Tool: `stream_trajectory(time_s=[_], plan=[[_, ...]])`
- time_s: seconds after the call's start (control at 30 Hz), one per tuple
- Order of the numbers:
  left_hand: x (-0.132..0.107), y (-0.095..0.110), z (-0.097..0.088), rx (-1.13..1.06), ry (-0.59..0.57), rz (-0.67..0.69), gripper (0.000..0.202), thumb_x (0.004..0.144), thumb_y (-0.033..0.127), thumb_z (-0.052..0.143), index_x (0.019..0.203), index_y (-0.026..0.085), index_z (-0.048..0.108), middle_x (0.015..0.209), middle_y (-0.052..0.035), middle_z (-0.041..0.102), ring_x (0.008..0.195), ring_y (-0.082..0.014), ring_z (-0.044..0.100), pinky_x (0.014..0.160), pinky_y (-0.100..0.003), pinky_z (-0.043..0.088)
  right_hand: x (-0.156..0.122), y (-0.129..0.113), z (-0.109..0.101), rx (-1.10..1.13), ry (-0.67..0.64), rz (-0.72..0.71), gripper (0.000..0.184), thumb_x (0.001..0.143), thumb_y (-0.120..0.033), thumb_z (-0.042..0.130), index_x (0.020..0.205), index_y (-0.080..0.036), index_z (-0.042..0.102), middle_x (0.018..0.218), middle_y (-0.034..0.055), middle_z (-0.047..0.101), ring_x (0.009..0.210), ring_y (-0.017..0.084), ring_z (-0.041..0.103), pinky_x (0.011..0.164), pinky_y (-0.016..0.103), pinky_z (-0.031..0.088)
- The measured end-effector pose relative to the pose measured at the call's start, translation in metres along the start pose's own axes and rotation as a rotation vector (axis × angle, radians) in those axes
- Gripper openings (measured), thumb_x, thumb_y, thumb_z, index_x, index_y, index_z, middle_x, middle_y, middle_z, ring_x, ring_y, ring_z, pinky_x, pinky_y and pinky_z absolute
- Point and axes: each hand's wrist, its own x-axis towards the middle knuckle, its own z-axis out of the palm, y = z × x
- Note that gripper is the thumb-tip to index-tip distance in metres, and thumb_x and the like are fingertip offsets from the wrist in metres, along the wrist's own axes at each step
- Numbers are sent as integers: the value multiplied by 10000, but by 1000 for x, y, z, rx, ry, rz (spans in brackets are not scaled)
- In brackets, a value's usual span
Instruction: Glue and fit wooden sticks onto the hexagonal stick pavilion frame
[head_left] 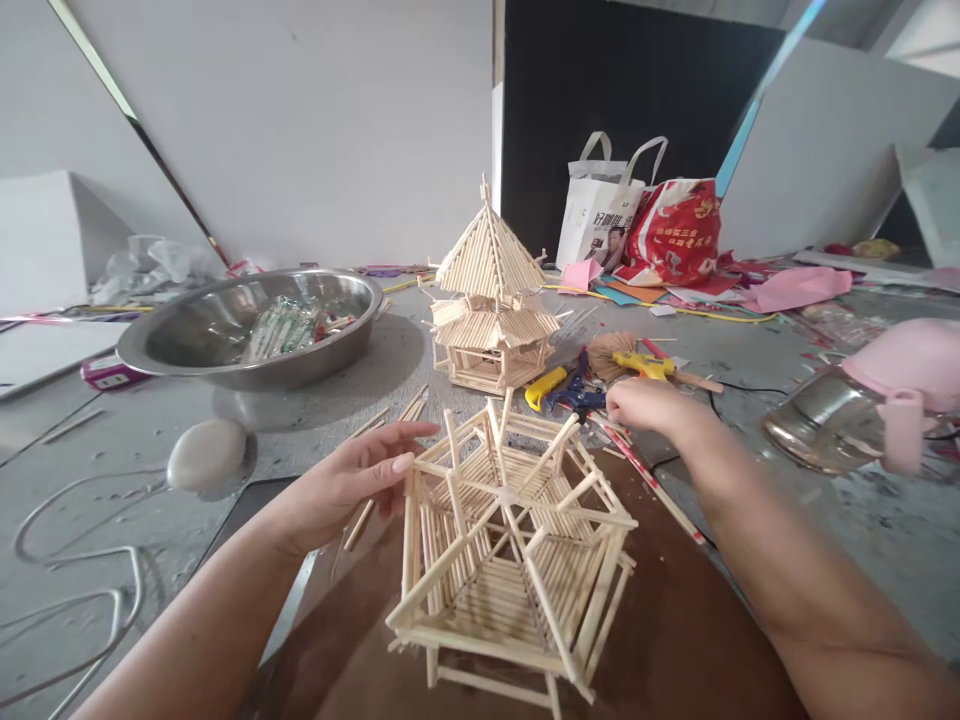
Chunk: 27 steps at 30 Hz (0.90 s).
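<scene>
**Left fingers on the stick frame, right hand far behind it**

The unfinished stick pavilion (pixel 510 560) stands on a brown board (pixel 675 640), directly in front of the person. The left hand (pixel 352 485) lies at its left side. The fingers (pixel 401 463) are stretched out and loose, not closed around anything, and their tips touch the upper left edge of the frame. So the frame lies just to the right of these fingers, and this hand is clearly the nearer one.

The right hand (pixel 649 405) is beyond the far right corner of the frame and apart from it. Its fingers are curled downward near the loose sticks (pixel 637 465) and the yellow glue gun (pixel 645 365); I cannot tell if they pinch something.

The frame has no single long axis; its ribs run out from a centre like spokes. Farther behind the fingers stands a finished pavilion (pixel 491 300), and to the left of it a steel bowl (pixel 251 325).
</scene>
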Motion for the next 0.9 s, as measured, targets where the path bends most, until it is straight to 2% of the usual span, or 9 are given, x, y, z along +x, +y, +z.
stream_trajectory(time_s=[0.07,0.17,0.27,0.33,0.47,0.63,0.77,0.9], plan=[[0,0,-1,-13,-5,-43,595,685,468,634,1189,193,479,819,-53,623,565,-124,551,480,-226,442,4,1,3,-58,-63,23,240,850,-309,495,1032,-164,555,1050,60,577,886,160,571,761,362,476],[0,-1,1,-35,-77,-96,584,708,449,621,1210,201,455,899,-77,634,661,-162,586,523,-243,459,9,3,5,-94,-127,-6,245,853,-303,490,1049,-169,553,1072,62,571,895,167,571,759,358,482],[1,-3,4,-31,-120,-102,442,746,424,592,1117,191,538,927,-83,639,802,-193,591,582,-236,462,11,5,8,-104,-148,-50,248,850,-305,495,1042,-161,556,1062,56,575,893,171,573,755,360,482],[2,-5,4,-35,-139,-74,382,746,435,587,1029,179,597,911,-82,645,825,-197,587,591,-228,459,13,6,10,-107,-145,-64,245,851,-312,493,1029,-158,561,1043,52,582,877,168,576,744,354,484],[5,-9,4,-93,-116,-66,439,711,531,572,897,141,652,785,-87,662,634,-162,582,516,-227,449,15,7,12,-98,-108,-82,268,855,-366,465,909,-140,598,893,38,619,767,143,587,682,317,475],[8,-9,8,-233,8,-148,610,710,650,457,906,107,655,636,-81,650,436,-126,525,377,-208,386,14,8,12,-51,-33,-99,362,825,-401,409,692,-172,656,740,67,652,687,171,597,541,256,375],[10,-10,10,-294,53,-174,565,756,614,426,880,109,649,535,-42,595,403,-114,513,343,-185,363,13,10,12,-18,19,-84,349,783,-433,415,722,-193,661,766,68,663,695,189,601,508,254,340],[12,-12,10,-328,99,-166,439,766,522,501,830,113,646,520,-31,586,375,-98,503,318,-172,366,7,9,7,4,101,-74,329,778,-420,408,740,-202,651,833,78,667,749,213,598,521,262,333]])
